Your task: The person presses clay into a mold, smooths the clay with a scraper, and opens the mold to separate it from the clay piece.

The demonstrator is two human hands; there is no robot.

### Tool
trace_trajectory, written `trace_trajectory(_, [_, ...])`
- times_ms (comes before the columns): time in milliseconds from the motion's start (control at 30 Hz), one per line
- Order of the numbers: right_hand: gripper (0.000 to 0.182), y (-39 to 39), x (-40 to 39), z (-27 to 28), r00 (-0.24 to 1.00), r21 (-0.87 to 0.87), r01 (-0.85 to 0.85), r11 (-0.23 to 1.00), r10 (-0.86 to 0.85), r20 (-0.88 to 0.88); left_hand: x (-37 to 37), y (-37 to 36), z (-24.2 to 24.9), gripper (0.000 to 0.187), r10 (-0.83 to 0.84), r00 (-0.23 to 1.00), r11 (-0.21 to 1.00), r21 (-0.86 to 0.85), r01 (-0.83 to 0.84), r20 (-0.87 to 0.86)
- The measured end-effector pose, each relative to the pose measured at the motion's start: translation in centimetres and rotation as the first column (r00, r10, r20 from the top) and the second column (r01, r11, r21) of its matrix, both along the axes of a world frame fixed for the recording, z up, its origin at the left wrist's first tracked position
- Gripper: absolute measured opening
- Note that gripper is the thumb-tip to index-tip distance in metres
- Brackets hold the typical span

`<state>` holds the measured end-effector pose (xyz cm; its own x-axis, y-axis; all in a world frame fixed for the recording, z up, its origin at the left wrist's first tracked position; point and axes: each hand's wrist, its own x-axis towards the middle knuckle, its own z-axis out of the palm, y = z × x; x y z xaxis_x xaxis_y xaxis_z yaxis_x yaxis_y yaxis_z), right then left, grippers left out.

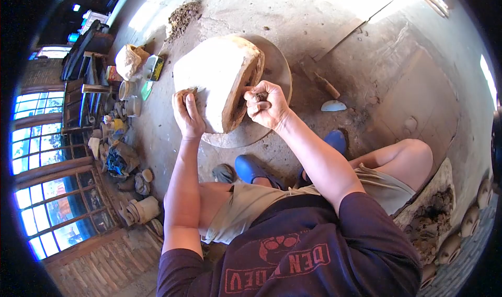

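Note:
A large, pale, overexposed block point(212, 69), looking like a plaster mould, lies tilted on a round wheel disc point(277, 61). Its right side shows a brown, clay-coated edge. My left hand point(188, 116) grips the block's near left edge with curled fingers and thumb. Some brown clay point(185, 92) shows by those fingertips. At the brown edge, my right hand point(267, 106) is closed around a small dark lump of clay point(260, 95). Part of the block's edge is hidden behind this hand.
A blade-like strip point(350, 31), a wooden handle piece point(327, 86) and a white half-round scraper point(333, 105) lie on the floor to the right. Containers and a white bag point(130, 61) stand left. Clay scraps point(184, 19) are piled beyond. Blue shoes point(251, 169) flank the wheel.

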<state>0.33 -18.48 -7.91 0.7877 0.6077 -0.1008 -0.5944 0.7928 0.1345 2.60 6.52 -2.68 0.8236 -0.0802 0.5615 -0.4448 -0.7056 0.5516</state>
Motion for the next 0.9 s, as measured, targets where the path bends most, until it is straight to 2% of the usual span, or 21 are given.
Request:
trace_trajectory(133, [0.014, -0.5, 1.4, -0.4, 0.998, 0.001, 0.049, 0.999, -0.049, -0.050, 0.0, 0.0, 0.2, 0.023, 0.000, 1.000, 1.000, 0.003, 0.000, 0.005])
trace_trajectory(200, [0.016, -0.8, 2.1, -0.4, 0.995, 0.042, 0.094, 0.995, -0.093, -0.021, -0.1, 0.0, 0.2, 0.023, 0.011, 1.000, 1.000, 0.020, -0.011, 0.005])
trace_trajectory(267, [0.015, -0.6, 1.9, -0.3, 0.993, -0.019, 0.112, 0.994, -0.112, -0.035, -0.3, -0.2, 0.3, 0.023, 0.034, 0.999, 0.998, 0.048, -0.034, 0.007])
trace_trajectory(300, [0.014, -0.8, 1.6, 0.0, 0.996, -0.234, 0.073, 0.970, -0.062, 0.057, -0.3, -0.3, 0.2, 0.022, 0.035, 0.999, 0.998, 0.056, -0.036, 0.009])
trace_trajectory(367, [0.013, -1.3, 0.9, 0.7, 0.976, -0.625, 0.055, 0.778, 0.090, 0.198, -0.6, -0.4, 0.0, 0.021, 0.052, 0.998, 0.997, 0.064, -0.053, 0.023])
trace_trajectory(400, [0.014, -1.0, 0.4, 1.3, 0.954, -0.823, 0.138, 0.551, 0.148, 0.259, -0.4, -0.6, 0.0, 0.021, 0.055, 0.998, 0.996, 0.065, -0.057, 0.035])
trace_trajectory(433, [0.025, -1.3, -0.4, 2.0, 0.904, -0.924, 0.238, 0.298, 0.280, 0.324, -0.5, -0.8, 0.2, 0.021, 0.062, 0.998, 0.997, 0.044, -0.063, 0.028])
trace_trajectory(467, [0.039, -1.8, -1.1, 2.5, 0.842, -0.935, 0.353, 0.034, 0.425, 0.333, -0.6, -0.9, 0.3, 0.021, 0.061, 0.998, 0.996, 0.056, -0.063, 0.035])
trace_trajectory(500, [0.046, -2.4, -1.4, 2.5, 0.730, -0.813, 0.557, -0.170, 0.567, 0.382, -0.6, -0.9, 0.3, 0.021, 0.060, 0.997, 0.996, 0.067, -0.063, 0.043])
trace_trajectory(533, [0.055, -3.0, -1.7, 2.5, 0.606, -0.601, 0.733, -0.317, 0.706, 0.366, -0.6, -0.9, 0.4, 0.021, 0.059, 0.997, 0.995, 0.079, -0.063, 0.051])
trace_trajectory(567, [0.064, -3.4, -1.9, 2.5, 0.483, -0.328, 0.861, -0.388, 0.826, 0.289, -0.6, -0.9, 0.4, 0.021, 0.060, 0.997, 0.995, 0.076, -0.064, 0.046])
trace_trajectory(667, [0.060, -5.0, 0.1, 4.0, 0.445, -0.159, 0.884, -0.439, 0.896, -0.002, -0.3, -0.6, 0.6, 0.022, 0.046, 0.999, 0.997, 0.065, -0.047, 0.028])
trace_trajectory(800, [0.049, -5.1, 0.5, 6.0, 0.439, -0.224, 0.868, -0.443, 0.896, -0.068, -0.1, -0.5, 1.1, 0.023, 0.027, 1.000, 0.998, 0.065, -0.027, 0.006])
trace_trajectory(900, [0.047, -4.6, 0.6, 5.4, 0.484, -0.248, 0.843, -0.477, 0.874, -0.038, -0.1, -0.3, 1.6, 0.023, 0.022, 1.000, 0.996, 0.091, -0.022, 0.000])
